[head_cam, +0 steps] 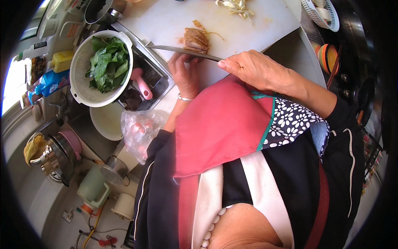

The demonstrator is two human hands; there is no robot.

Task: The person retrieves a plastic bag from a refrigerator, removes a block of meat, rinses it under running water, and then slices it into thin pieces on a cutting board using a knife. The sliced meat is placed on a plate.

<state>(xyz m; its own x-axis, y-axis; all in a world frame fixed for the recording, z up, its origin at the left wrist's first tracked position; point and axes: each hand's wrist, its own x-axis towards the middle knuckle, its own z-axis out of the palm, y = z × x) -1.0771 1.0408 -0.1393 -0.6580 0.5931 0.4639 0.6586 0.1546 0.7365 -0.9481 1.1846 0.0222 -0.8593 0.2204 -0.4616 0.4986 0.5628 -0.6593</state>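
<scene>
My right hand [253, 69] is closed around the handle of a kitchen knife [183, 49], whose blade points left across the near side of a brown piece of food, perhaps meat [196, 39]. On the near side of the blade, my left hand [185, 73] has its fingers curled close to that piece; the blade partly hides the fingertips, so their contact cannot be made out. Both the piece and thin brown strips beside it lie on a white cutting board [264, 28]. Pale, peeled slices, perhaps garlic [238, 7], lie at the board's far edge.
Left of the board, a white colander [74, 77] holds green leaves [108, 65] over the sink area. A pink-handled tool [143, 85] and a clear plastic bag [140, 127] are nearer me. A white basket [334, 20] and an orange-rimmed bowl [329, 59] stand right.
</scene>
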